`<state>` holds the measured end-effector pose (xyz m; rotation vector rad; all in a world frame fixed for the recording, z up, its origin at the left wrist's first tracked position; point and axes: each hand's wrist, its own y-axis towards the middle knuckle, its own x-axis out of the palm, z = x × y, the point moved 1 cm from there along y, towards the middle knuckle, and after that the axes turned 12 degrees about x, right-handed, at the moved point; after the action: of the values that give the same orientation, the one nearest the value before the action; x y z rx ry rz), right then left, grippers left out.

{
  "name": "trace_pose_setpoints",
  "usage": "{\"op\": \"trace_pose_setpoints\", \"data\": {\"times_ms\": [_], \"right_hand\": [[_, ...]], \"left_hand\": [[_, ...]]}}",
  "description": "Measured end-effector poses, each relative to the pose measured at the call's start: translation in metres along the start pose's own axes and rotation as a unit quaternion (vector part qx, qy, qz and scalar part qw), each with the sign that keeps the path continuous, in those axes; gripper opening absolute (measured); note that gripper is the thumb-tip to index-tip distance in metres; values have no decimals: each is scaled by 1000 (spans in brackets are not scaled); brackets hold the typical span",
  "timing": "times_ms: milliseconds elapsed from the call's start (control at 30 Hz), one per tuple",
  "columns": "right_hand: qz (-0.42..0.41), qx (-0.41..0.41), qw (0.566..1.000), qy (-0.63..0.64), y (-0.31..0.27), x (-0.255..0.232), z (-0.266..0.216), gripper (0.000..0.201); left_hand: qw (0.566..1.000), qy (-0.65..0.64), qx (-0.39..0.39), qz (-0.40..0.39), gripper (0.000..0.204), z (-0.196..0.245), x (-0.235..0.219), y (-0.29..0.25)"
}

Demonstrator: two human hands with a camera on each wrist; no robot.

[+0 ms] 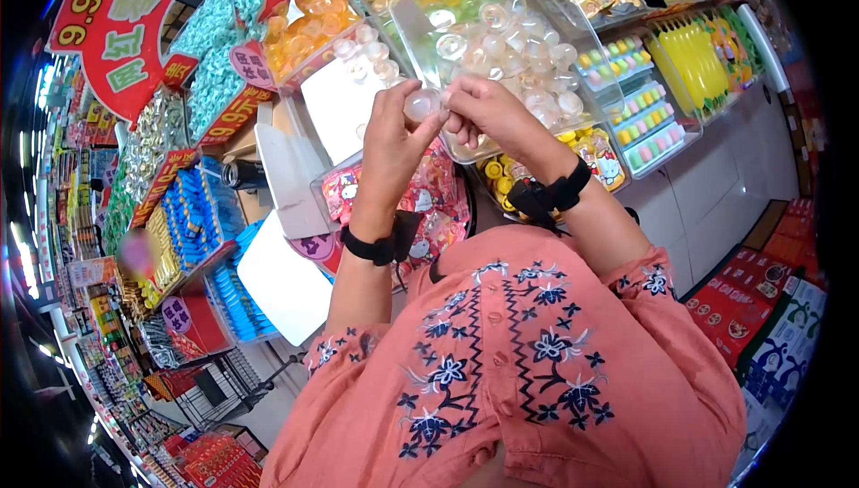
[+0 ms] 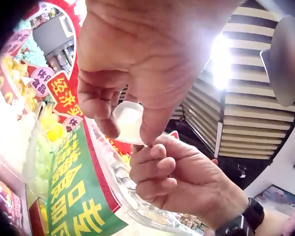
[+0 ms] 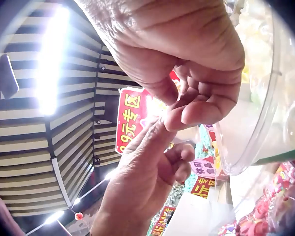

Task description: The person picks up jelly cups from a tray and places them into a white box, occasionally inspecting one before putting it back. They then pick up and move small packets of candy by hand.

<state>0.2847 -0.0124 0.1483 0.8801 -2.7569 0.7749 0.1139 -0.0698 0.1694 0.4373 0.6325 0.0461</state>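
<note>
Between the thumb and fingers of my left hand (image 1: 390,130) is a small, round, translucent jelly cup (image 1: 419,105), whitish inside. In the left wrist view the jelly cup (image 2: 129,123) shows tilted, with the thumb along one side. My right hand (image 1: 497,114) meets it at the edge by the left thumb, its thumb and forefinger pinched together there and the other fingers curled. The right wrist view shows these fingertips against the left hand (image 3: 140,169), hiding the pinched edge. Beneath the hands, similar pale jelly cups (image 1: 519,50) fill a clear plastic bin (image 1: 598,117).
Left of that bin stands another bin with a white sheet (image 1: 338,108) and a few cups. Orange jelly cups (image 1: 313,27) lie behind. Pink packets (image 1: 425,188) sit just below the hands, and trays of colourful sweets (image 1: 640,121) at right. Red price signs (image 1: 125,32) rise at left.
</note>
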Motion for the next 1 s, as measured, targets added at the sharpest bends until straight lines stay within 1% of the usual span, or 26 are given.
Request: {"op": "trace_pose_setpoints", "data": {"times_ms": [67,100,133,200,267,333,400,433,533,567,600,667,767,867,967,1000], "right_hand": [[2,-7,1000,-5,2,1,-1,24],[1,-4,1000,4,1,2,-2,24],[-1,-2,1000,14,0,2,-4,24],[3,-1,1000,28,-1,2,-9,24],[14,0,999,36,-4,-3,-9,24],[27,10,999,32,-3,-9,-8,24],[38,15,999,35,-3,-14,-6,23],[45,14,998,39,-4,-16,-5,23],[57,18,997,50,-3,-22,-1,22],[59,19,997,53,-3,-24,0,21],[64,24,997,46,-3,-25,0,22],[73,34,996,30,-5,-27,-2,25],[82,36,995,35,-4,-32,-1,24],[80,44,995,40,-2,-32,1,24],[85,46,995,38,0,-32,3,23],[82,49,995,42,0,-32,4,23]], "left_hand": [[986,-131,-107,10,46,-10,2,3],[968,-194,-161,15,43,-16,2,4],[946,-264,-186,34,41,-26,0,4],[885,-399,-231,70,38,-57,-6,7],[894,-364,-223,133,40,-88,-19,18],[925,-267,-225,150,41,-133,-35,33],[956,-158,-224,106,41,-170,-46,47],[967,-105,-210,100,42,-187,-48,52],[988,41,-146,32,43,-246,-45,68],[988,110,-104,20,44,-270,-41,70],[981,181,-62,14,45,-275,-37,76],[967,252,-21,-19,45,-286,-31,80],[965,243,-72,-63,46,-279,-24,86],[963,258,-52,-52,45,-283,-18,86],[954,283,-72,-70,48,-286,-15,84],[957,271,-77,-70,49,-291,-14,82]]}}
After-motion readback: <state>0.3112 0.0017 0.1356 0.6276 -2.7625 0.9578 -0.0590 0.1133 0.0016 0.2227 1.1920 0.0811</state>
